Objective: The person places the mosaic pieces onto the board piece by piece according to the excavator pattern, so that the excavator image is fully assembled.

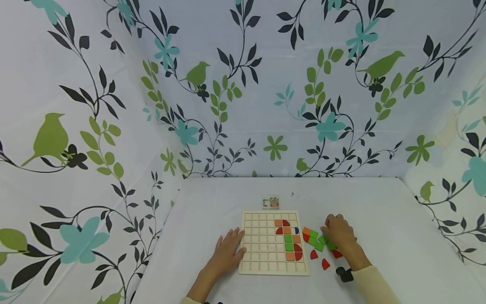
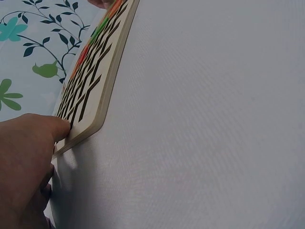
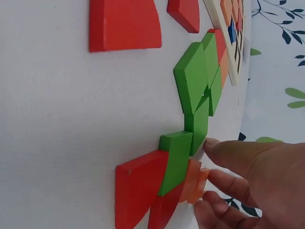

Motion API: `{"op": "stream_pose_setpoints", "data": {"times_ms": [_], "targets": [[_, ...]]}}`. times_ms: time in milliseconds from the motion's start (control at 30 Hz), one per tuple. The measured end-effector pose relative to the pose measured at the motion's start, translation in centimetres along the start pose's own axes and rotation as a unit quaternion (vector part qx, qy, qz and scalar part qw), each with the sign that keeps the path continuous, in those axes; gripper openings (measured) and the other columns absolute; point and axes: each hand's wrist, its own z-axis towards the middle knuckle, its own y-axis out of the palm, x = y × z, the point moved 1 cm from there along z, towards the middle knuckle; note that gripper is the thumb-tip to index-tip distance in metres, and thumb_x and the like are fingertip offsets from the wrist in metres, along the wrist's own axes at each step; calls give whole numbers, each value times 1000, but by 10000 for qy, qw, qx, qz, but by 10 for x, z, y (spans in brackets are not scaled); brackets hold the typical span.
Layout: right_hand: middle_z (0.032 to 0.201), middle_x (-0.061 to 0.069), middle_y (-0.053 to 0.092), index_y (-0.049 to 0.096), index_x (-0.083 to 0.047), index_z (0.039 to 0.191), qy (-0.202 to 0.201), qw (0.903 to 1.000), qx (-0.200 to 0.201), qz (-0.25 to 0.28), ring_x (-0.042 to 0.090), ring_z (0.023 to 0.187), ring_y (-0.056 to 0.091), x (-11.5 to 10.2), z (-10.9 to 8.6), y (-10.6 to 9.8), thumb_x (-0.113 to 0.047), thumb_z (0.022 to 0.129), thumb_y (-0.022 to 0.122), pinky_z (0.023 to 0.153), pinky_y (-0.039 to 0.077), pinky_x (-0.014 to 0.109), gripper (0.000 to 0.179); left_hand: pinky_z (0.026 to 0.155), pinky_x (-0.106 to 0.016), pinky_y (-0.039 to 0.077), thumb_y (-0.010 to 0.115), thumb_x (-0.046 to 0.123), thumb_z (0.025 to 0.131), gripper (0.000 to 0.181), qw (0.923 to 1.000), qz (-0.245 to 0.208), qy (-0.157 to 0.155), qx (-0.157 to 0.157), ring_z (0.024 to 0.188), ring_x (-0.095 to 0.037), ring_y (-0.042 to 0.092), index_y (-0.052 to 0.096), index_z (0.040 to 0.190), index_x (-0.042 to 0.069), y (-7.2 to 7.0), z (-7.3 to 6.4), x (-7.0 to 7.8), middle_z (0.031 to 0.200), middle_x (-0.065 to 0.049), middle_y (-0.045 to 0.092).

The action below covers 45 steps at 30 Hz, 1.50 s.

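A pale wooden grid board lies on the table, with orange, red, green and blue pieces set in its right part. My left hand rests against the board's left edge with fingers spread. In the left wrist view the thumb lies on the board's corner. Right of the board, my right hand is over loose pieces, its fingers bent. The right wrist view shows its fingertips at blurred orange pieces, and its thumb beside a green piece. Red pieces and another green piece lie right by them.
A small printed pattern card lies behind the board. Loose red quarter-round pieces lie near the board's right edge, below a cluster of green squares. A patterned cloth hangs behind the white table.
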Motion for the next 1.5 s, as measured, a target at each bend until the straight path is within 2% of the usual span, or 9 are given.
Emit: {"op": "stream_pose_setpoints", "data": {"times_ms": [167, 300, 433, 533, 700, 967, 1200, 1400, 1500], "targets": [[96, 24, 58, 58, 11, 110, 282, 9995, 7, -116, 36, 84, 58, 7, -1, -1, -21, 96, 74, 74, 54, 58, 38, 125, -73, 11, 56, 35, 108, 61, 10000, 24, 3, -3, 159, -42, 26, 41, 163, 12, 1, 0, 1, 170, -16, 35], [93, 25, 60, 57, 12, 109, 89, 9999, -29, -54, 38, 81, 62, 8, 0, -3, -17, 98, 70, 71, 55, 58, 33, 125, -73, 11, 57, 35, 108, 61, 10000, 10, -34, 15, 159, -42, 26, 41, 162, 13, 0, 0, 2, 170, -16, 35], [106, 29, 62, 59, 10, 120, -85, 9998, -66, 148, 39, 90, 64, 8, 5, -1, -10, 97, 70, 79, 52, 62, 33, 125, -73, 12, 57, 34, 108, 61, 10000, 17, -17, 0, 159, -42, 27, 41, 162, 12, 0, 0, 1, 170, -16, 35], [116, 33, 60, 59, 10, 126, 40, 9992, -121, 389, 42, 97, 61, 9, 6, 3, -10, 95, 69, 82, 48, 64, 38, 125, -73, 12, 57, 35, 108, 61, 10000, 15, -5, -7, 159, -42, 27, 42, 162, 12, 2, 1, 1, 170, -16, 35], [111, 31, 59, 60, 10, 121, 334, 9975, -121, 617, 42, 95, 59, 12, 4, 6, -13, 95, 66, 79, 46, 61, 35, 125, -73, 12, 57, 36, 108, 61, 10000, 5, -7, -21, 159, -42, 27, 41, 163, 13, 3, 1, 0, 170, -15, 35], [111, 28, 61, 64, 9, 119, 39, 9983, 56, 571, 35, 89, 58, 10, 11, 17, -11, 97, 69, 78, 52, 57, 30, 124, -74, 13, 57, 36, 108, 62, 10000, 69, -3, 11, 159, -42, 28, 41, 163, 13, 2, 0, -1, 170, -16, 35], [113, 27, 61, 66, 7, 120, -191, 9995, 95, 248, 34, 92, 59, -12, 12, 19, -12, 98, 72, 83, 55, 60, 29, 125, -73, 12, 55, 39, 108, 62, 10000, 79, -17, -26, 160, -41, 26, 40, 163, 15, 2, 1, -3, 171, -14, 34], [122, 24, 61, 66, 3, 123, -318, 9982, -4, 510, 35, 103, 59, -38, 10, 26, -15, 100, 70, 92, 53, 58, 30, 125, -73, 12, 56, 39, 108, 62, 10000, 58, -1, 2, 159, -41, 26, 41, 163, 14, 2, 1, -4, 171, -14, 35], [123, 21, 61, 67, 0, 124, -508, 9967, -74, 633, 34, 107, 59, -47, 8, 33, -16, 101, 69, 94, 52, 58, 28, 124, -74, 13, 57, 38, 108, 62, 10000, 56, 49, 45, 159, -43, 28, 42, 162, 13, 3, 1, -4, 170, -16, 36]]}}
